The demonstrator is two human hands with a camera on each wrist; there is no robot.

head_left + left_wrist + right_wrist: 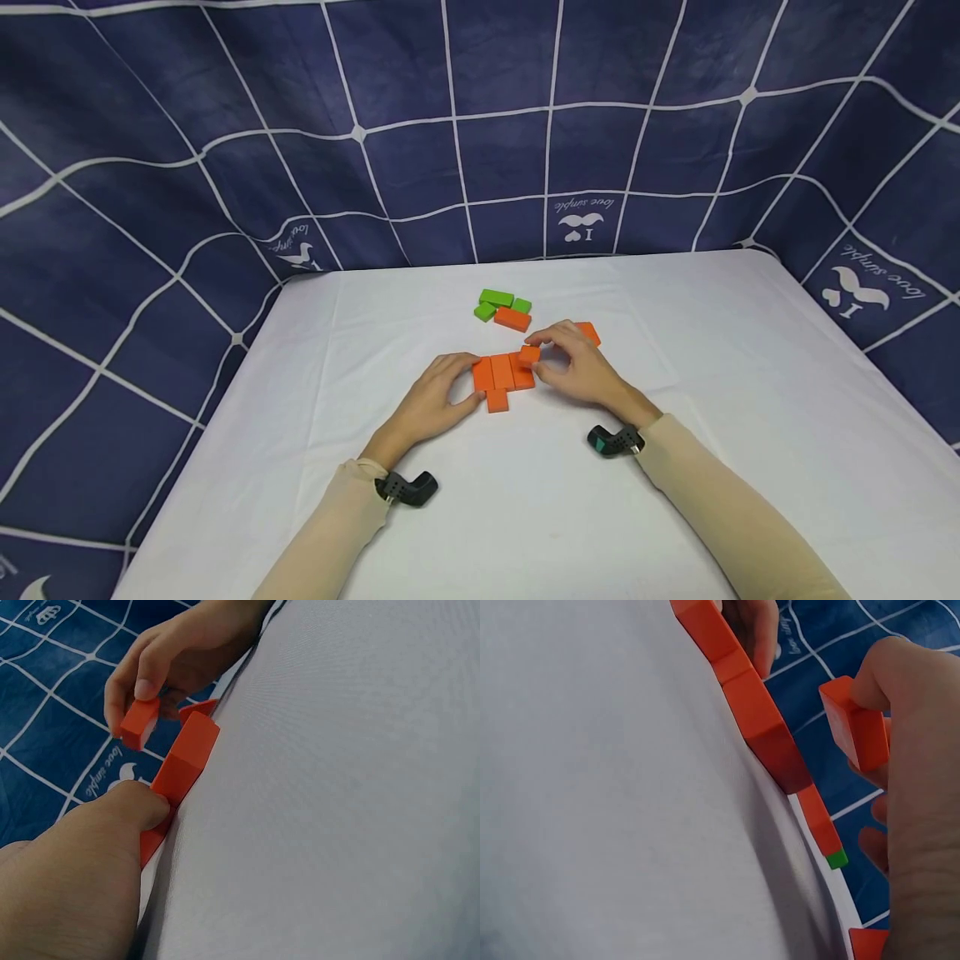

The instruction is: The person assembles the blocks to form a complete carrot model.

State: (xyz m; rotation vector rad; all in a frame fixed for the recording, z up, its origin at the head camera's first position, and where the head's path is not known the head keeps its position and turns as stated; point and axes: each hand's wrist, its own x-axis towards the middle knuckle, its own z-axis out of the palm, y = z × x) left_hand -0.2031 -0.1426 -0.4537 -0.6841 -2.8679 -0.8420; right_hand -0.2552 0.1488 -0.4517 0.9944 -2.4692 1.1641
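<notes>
My right hand (573,362) pinches a small orange block (529,354) above the right end of the orange row (502,372); my left hand (433,400) holds its left end; a low sideways brush could skew it.

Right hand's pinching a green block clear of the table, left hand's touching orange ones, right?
Wrong colour: the block in the right hand is orange, not green, as the right wrist view shows. The rest holds.
</notes>
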